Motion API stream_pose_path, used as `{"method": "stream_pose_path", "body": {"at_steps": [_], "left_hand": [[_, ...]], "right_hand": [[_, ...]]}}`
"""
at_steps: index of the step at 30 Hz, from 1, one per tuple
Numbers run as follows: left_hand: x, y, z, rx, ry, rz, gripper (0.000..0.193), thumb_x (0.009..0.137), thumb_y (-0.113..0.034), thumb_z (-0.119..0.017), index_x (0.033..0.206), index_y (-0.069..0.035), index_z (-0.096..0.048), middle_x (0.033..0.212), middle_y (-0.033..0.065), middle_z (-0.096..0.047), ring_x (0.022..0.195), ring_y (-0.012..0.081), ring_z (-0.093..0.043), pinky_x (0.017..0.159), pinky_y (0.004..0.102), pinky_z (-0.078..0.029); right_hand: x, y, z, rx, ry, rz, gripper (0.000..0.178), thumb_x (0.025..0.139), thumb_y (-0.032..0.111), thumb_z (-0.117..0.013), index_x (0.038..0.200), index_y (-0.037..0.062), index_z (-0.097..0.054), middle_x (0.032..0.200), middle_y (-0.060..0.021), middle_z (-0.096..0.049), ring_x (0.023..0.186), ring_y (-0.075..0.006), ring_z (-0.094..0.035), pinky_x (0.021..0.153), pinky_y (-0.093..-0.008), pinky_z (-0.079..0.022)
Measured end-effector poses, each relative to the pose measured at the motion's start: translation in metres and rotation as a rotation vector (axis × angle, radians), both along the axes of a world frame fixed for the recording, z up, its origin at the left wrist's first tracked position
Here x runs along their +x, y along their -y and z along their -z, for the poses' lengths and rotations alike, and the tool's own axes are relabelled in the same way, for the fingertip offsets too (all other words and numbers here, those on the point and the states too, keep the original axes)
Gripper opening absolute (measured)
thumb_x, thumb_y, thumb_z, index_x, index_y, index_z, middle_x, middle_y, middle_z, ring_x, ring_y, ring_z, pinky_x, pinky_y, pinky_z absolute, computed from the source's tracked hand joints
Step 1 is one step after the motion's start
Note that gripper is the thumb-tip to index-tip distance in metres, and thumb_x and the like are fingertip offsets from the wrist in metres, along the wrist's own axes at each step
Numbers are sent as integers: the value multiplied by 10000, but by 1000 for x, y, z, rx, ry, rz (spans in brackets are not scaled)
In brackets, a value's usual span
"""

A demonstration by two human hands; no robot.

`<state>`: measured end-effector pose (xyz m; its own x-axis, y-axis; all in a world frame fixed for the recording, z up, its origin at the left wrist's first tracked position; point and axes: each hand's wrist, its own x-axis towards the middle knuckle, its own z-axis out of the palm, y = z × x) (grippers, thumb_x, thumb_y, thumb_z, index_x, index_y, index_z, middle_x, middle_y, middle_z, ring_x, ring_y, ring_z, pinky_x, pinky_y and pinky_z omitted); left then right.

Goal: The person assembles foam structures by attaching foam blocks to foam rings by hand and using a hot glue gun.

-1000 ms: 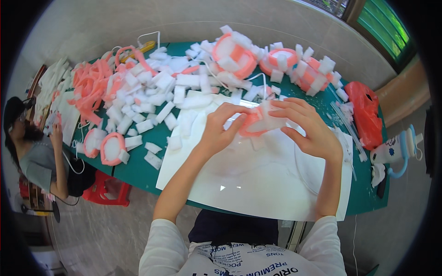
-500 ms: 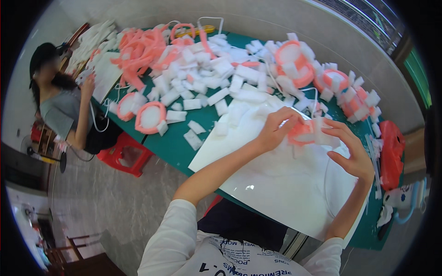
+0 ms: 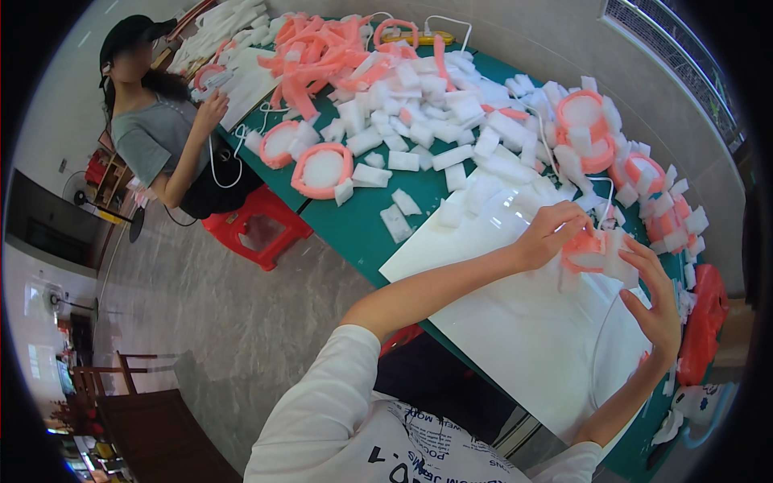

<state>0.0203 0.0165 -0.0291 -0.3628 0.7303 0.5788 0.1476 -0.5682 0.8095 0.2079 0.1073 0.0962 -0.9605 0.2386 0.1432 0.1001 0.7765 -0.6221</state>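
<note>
Holding the pink foam piece lightly and steadily seems to matter most; the left hand looks pinched on its far left edge, thumb and fingers together, which should suit soft foam; the right hand has its fingertips against the right side of a white foam block, its thumb standing apart from the fingers; both pieces are over the far right part of the white board; even pressure, with the block square to the pink side, would likely avoid dents; whether the two are joined I cannot tell; loose white blocks lie farther left, a red bag to the right.
</note>
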Motion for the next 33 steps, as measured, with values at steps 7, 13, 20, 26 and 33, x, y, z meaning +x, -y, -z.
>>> {"method": "stream_pose_path", "body": {"at_steps": [7,13,20,26,33], "left_hand": [[3,-5,3,19,85,-8,237,868,-201,-477,799,2,-575,789,100,-555,742,197,-507,699,296,-401],[-1,-1,1,-27,157,87,265,878,-237,-463,840,5,-564,815,62,-556,804,141,-509,770,263,-399],[4,-4,4,-15,188,143,346,918,-280,-383,898,19,-556,925,65,-557,869,136,-499,829,262,-378],[-11,-11,17,-62,53,133,427,924,-388,-348,982,1,-515,973,77,-535,936,162,-507,862,296,-387],[6,-16,4,-50,204,112,243,861,-265,-488,898,-41,-577,883,40,-571,833,118,-520,767,264,-408]], "right_hand": [[2,-1,0,102,11,20,456,652,-12,-585,1105,31,-557,1238,-141,-500,1157,-283,-461,980,-343,-320],[1,-5,8,86,24,40,437,689,-3,-602,1122,32,-552,1243,-122,-506,1161,-259,-466,976,-321,-325],[8,-14,12,131,-13,-73,399,754,-4,-587,1149,13,-530,1257,-113,-494,1198,-248,-429,997,-337,-306],[3,-11,1,158,78,-7,395,757,57,-640,1133,-2,-535,1228,-154,-501,1113,-243,-496,929,-316,-372],[11,-11,0,295,34,-3,443,710,2,-591,1146,6,-516,1258,-123,-490,1247,-268,-371,1017,-374,-279]]}}
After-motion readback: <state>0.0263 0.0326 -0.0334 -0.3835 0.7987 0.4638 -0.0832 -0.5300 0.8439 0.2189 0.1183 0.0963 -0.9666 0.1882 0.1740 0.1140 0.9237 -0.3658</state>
